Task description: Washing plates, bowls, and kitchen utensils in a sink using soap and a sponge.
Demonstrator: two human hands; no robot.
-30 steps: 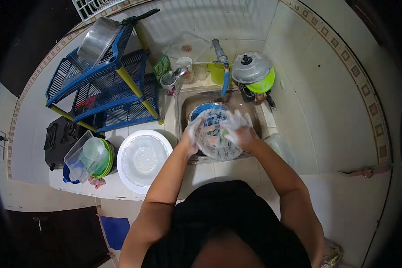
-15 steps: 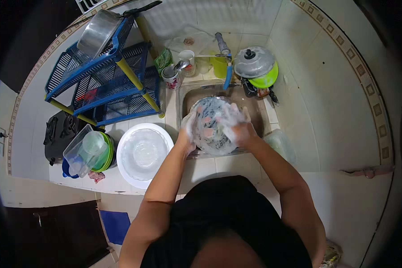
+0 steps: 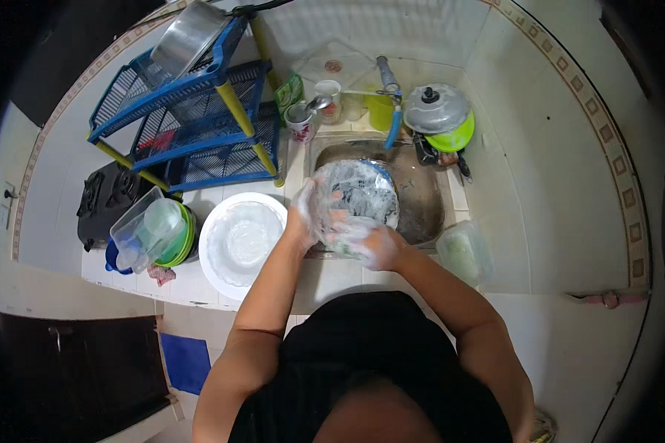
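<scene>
Over the sink point(image 3: 428, 232), I hold a round, plate-like dish point(image 3: 362, 192) covered in white suds; pinkish patches and a bluish rim show through the foam. My left hand point(image 3: 303, 214) grips its left edge, fingers curled round the rim and lathered. Pressed against the lower part of the dish is my right hand point(image 3: 371, 242), closed and foamy. A hint of green shows by its fingers, but what it holds is too smeared to name. Behind the dish, the tap point(image 3: 388, 77) with its blue hose end point(image 3: 394, 129) points down into the sink.
Left of the sink stand a white basin point(image 3: 213, 255), stacked tubs point(image 3: 188, 240), a black stove point(image 3: 111, 196) and a blue rack point(image 3: 199, 159) bearing a metal pot point(image 3: 188, 37). Cups point(image 3: 300, 122) line the back. A lidded pot point(image 3: 436, 111) and clear container point(image 3: 464, 252) stand right.
My right hand has moved from the right side of the dish down toward its lower edge. The left hand keeps its hold at the left rim. The view has shifted slightly.
</scene>
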